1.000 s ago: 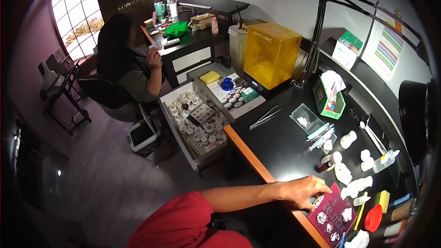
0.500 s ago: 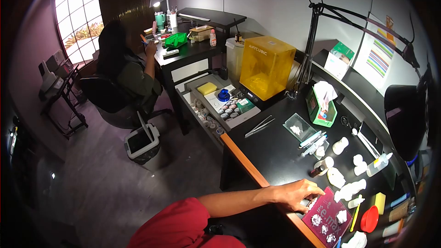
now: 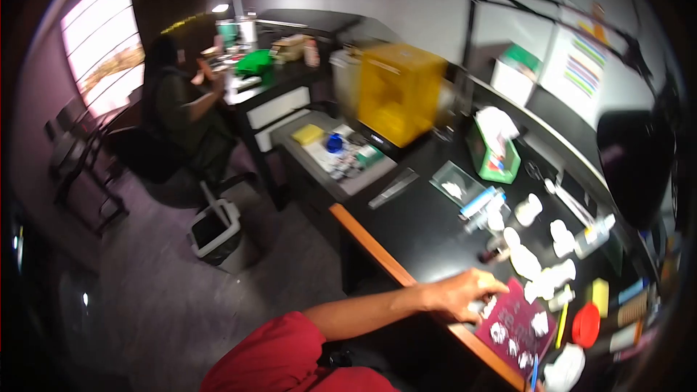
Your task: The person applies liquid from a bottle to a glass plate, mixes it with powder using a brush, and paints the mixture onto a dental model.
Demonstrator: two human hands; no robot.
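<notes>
Maroon lettered pad (image 3: 518,313) lies flat on the black benchtop (image 3: 425,243), near side along the orange edge strip (image 3: 374,243). Left hand (image 3: 461,295) at its near corner: index out over the pad, thumb lower, the two spread apart. Motion blur, can't tell if they pinch anything. Crumpled silvery lumps (image 3: 497,332) plus one white chunk (image 3: 539,323) on the pad. Blue stick (image 3: 535,372) at its lower corner, yellow stick (image 3: 562,325) just beside it, then red bowl (image 3: 586,324).
</notes>
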